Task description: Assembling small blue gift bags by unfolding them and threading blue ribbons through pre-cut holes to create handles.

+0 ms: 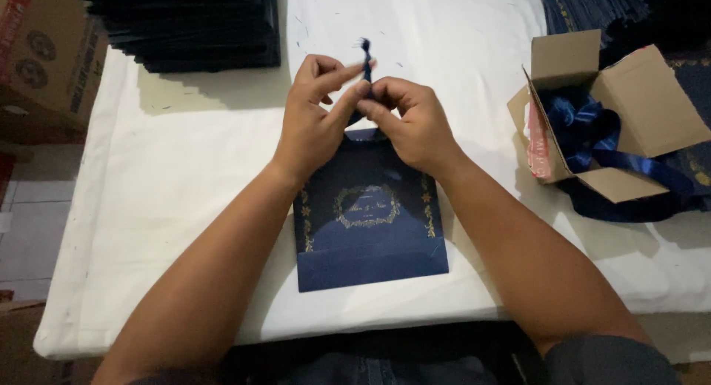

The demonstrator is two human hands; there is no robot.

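A dark blue card folder (369, 237) with gold ornament lies flat on the white cloth-covered table (185, 207), near its front edge. Above the folder's far edge my left hand (315, 122) and my right hand (411, 118) meet. Both pinch a dark blue ribbon (366, 55), whose frayed end sticks up between the fingertips. The lower part of the ribbon is hidden behind my fingers.
A stack of dark blue folders (185, 22) sits at the table's back left. An open cardboard box (615, 111) with shiny blue ribbon spilling out stands at the right. Another cardboard box (44, 59) is at the far left, off the table.
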